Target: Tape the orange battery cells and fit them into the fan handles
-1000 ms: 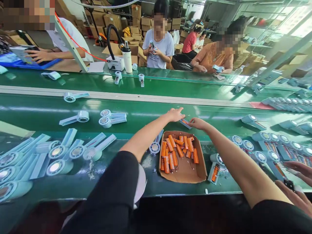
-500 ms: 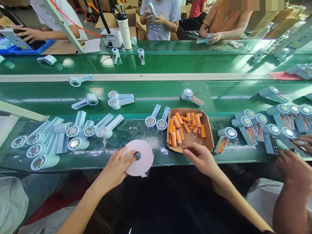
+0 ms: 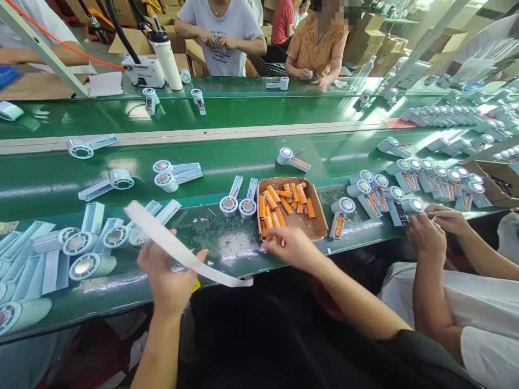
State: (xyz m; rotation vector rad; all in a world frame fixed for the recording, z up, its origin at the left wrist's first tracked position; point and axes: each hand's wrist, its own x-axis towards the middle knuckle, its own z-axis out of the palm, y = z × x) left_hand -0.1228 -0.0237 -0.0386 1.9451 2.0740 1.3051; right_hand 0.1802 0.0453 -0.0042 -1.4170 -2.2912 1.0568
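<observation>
My left hand (image 3: 168,275) grips a flat roll of white tape (image 3: 174,243), which is tilted so that its edge faces me. The loose end of the tape trails right, over the bench's front edge. My right hand (image 3: 292,247) is at the front left corner of a shallow cardboard box (image 3: 320,219). Its fingers are curled and close together; anything between them is too small to make out. Orange wrapped battery cells (image 3: 286,205) with thin wires lie in the box. Just left of it are two light blue handheld fan bodies (image 3: 228,205) with open handles.
More fan bodies (image 3: 87,240) crowd the bench on the left. On the right, fan bodies with orange cells (image 3: 367,197) stand near a co-worker's hands (image 3: 430,232). A green conveyor (image 3: 235,154) runs behind the bench, with other people beyond it.
The tape roll has been lifted and turned from flat face to edge-on, moving left with my left hand. My right hand stays by the box's front edge. The view has shifted to the right.
</observation>
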